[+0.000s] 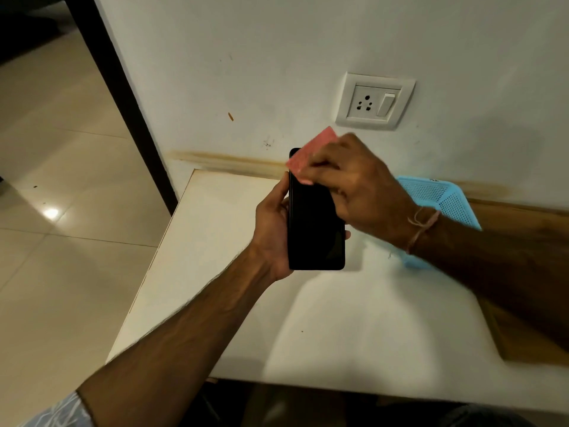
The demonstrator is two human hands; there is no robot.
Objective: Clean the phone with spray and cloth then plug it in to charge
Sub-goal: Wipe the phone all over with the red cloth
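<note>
White worktop [246, 318] abuts a white wall [277, 57] carrying a socket [374, 101]. Left grip [274, 229] curls round the phone [317, 229] above the worktop. Right grip [360, 186] pinches a pink cloth [311, 149] against the phone's top.

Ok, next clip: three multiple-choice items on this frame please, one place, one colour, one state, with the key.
1. Where is the blue basket? A) on the floor B) on the table, right of the phone C) hung on the wall
2. What colour is the cloth in the right hand? A) green B) white C) pink
3. How is the wall socket? A) nothing plugged in B) charger plugged in C) taped over
Key: 1 B, it rests on the table, past the right hand; 2 C, the cloth on the phone's top edge is pink; 3 A, its holes are bare.
</note>
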